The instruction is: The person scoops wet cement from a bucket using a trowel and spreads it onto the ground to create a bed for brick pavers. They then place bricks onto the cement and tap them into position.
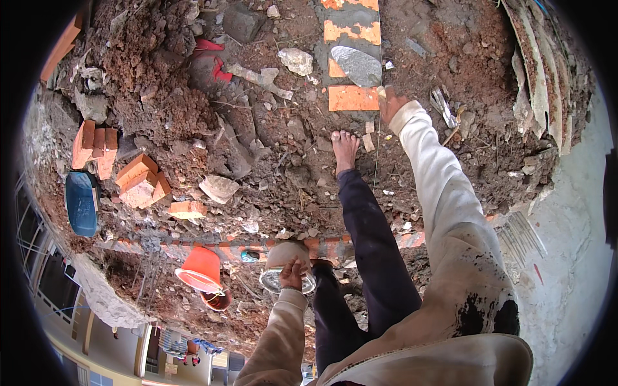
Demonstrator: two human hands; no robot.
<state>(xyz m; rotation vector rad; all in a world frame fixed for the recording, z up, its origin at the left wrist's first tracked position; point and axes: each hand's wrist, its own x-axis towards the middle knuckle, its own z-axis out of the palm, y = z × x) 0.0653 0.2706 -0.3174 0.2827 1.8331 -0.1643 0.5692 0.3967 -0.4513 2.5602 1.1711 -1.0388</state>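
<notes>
My right hand (391, 105) is closed around the handle of a trowel. Its pointed, mortar-grey blade (356, 66) lies over a row of orange bricks (353, 98) with grey mortar between and on them. The handle itself is mostly hidden by my fingers. A thin taut string runs along the row's right side, beside my hand. Lower down, my left hand (293, 274) grips the near side of a pale bucket (287, 255), which looks tilted; what it contains is hard to make out. My bare foot (346, 150) stands on the soil just below the bricks.
Loose bricks (143, 182) and a blue basin (82, 204) lie at the left on rough soil. An orange bucket (200, 268) stands left of the pale one, near a low brick course (238, 246). Stones dot the ground. Corrugated sheets (529, 71) lean at the far right.
</notes>
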